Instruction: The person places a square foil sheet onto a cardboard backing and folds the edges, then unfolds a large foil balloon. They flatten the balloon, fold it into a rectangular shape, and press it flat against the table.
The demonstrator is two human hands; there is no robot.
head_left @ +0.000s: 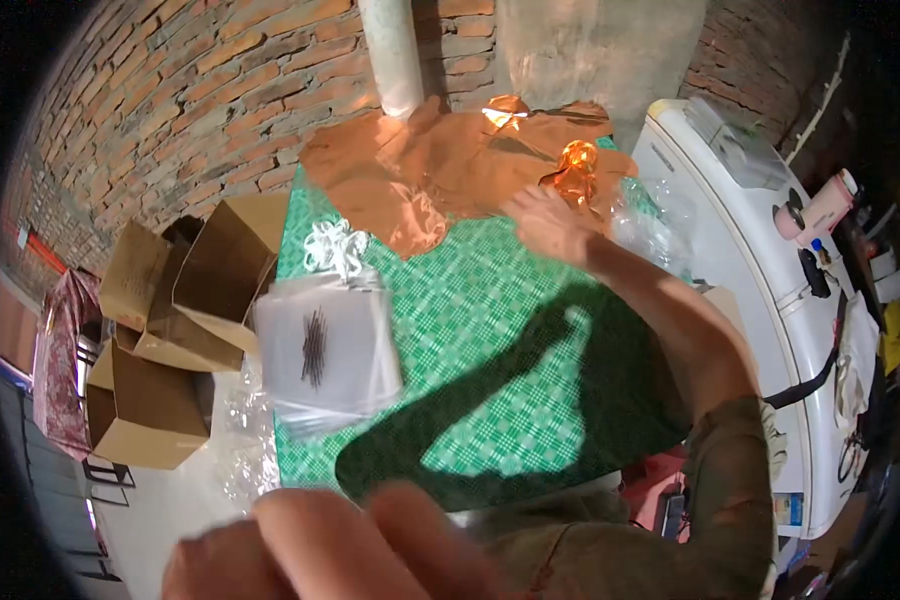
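My right hand (548, 222) reaches across the green checked tablecloth (480, 270) to the edge of a heap of orange-brown cloth-like pieces (460, 165). Its fingers are stretched out and lie by a shiny orange, foil-like piece (576, 168); no object shows in its grasp. Close to the camera, at the bottom, my left hand (335, 550) is large and blurred. Its fingers look bent, and whether they hold anything is hidden. A stack of clear plastic sheets or bags (360, 350) lies at the table's left, with thin dark strips (314, 348) on top. Behind it sits a bundle of white cord (336, 248).
Open cardboard boxes (155, 400) stand left of the table. Crumpled clear plastic (655, 225) lies at the right edge, beside a white appliance (735, 210) with things on it. A pale pipe (390, 55) and a brick wall (220, 90) rise behind.
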